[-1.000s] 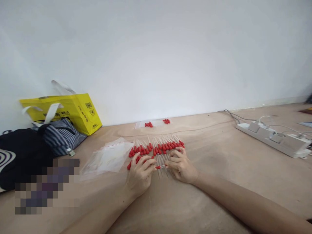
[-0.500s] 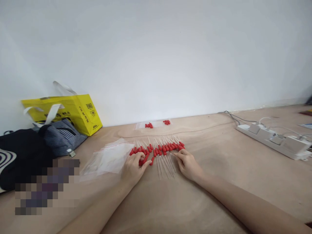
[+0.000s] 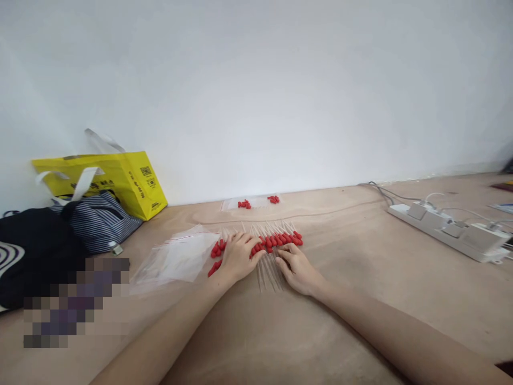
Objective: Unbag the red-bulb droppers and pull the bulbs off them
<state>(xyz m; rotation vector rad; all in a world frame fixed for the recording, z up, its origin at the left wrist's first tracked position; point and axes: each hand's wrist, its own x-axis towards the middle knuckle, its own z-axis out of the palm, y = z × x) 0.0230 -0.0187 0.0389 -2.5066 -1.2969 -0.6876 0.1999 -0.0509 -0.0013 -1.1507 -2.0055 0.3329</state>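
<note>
On the wooden table several thin pale sticks with red bulb-like tips (image 3: 282, 239) lie in a row, the tips side by side. Part of them point away from me, while other pale sticks (image 3: 267, 275) reach towards me. My left hand (image 3: 240, 255) lies over the left part of the row, fingers stretched out and thumb apart, touching the red tips and hiding some. Close to the near sticks, my right hand (image 3: 298, 270) has its fingers curled and thumb bent in. What lies between its fingertips is too small to make out.
Clear zip bags (image 3: 180, 256) are piled left of the row. Another bag (image 3: 258, 203) with small red pieces lies by the wall. A yellow bag (image 3: 138, 182), a striped pouch (image 3: 100, 224) and a black bag (image 3: 40, 246) stand left. A power strip (image 3: 444, 230) with plugs sits right.
My left hand has moved right and forward, from the near-left loose red tips onto the row, and its fingers have spread. My right hand has shifted slightly left.
</note>
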